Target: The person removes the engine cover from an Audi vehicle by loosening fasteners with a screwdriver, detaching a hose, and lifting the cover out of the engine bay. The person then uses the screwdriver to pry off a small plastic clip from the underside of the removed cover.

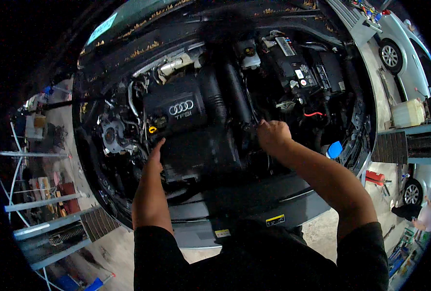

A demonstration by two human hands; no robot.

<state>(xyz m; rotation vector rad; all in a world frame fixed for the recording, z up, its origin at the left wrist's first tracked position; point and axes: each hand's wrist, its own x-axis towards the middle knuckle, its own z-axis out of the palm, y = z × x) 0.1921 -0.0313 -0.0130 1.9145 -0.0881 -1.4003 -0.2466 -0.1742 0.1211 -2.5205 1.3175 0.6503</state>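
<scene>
Engine bay (293,167), open, viewed from my remote seat through the head camera: black cover (176,99), at left of centre; black tube (237,92), between cover and battery (293,72), slanting from the rear of the bay down to the right hand (274,134). Right hand: narrow, fingers curled in at the tube's lower end; contents hidden, so I cannot tell whether a tool, a fitting or nothing is gripped; the curl suggests to me close work on a small part there. Left hand (158,153): seen nearly edge-on, one digit pointing up, by the cover's lower left corner; I cannot tell whether it is wide or narrow, nor whether it touches, though I judge it placed to steady the body while leaning in. Yellow ring (151,130): just beyond the left hand, presumably bright so as to be found easily. Arms: left forearm nearly upright over the front panel (244,206); right elbow bent well outward, forearm slanting inward, which I take as a way of reaching the tube's end from the side. White bottle (251,61): between tube and battery. Blue cap (335,150): near the front right corner, apart from both hands
</scene>
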